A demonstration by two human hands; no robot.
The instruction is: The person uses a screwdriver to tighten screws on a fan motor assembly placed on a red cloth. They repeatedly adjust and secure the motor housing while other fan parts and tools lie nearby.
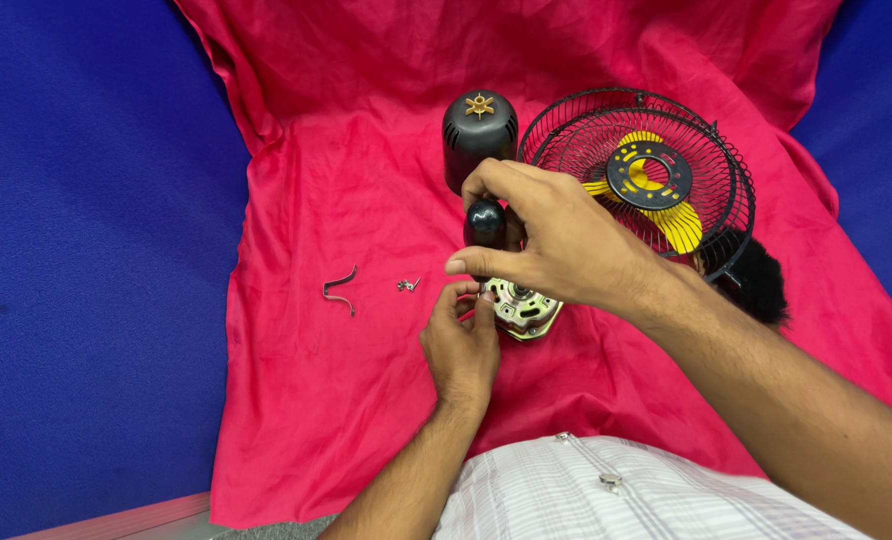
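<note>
Black knob (485, 222) sits in right hand (556, 245) grip, above motor (522, 308).

motor (523, 308) perhaps half behind right hand (556, 240)

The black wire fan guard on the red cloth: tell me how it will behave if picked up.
The fan guard is probably light for its size, being mostly open wire. It likely stays stiff, since ribs join ring hoops. The yellow blade and black ring plate lying inside may slide if tilted.
</note>
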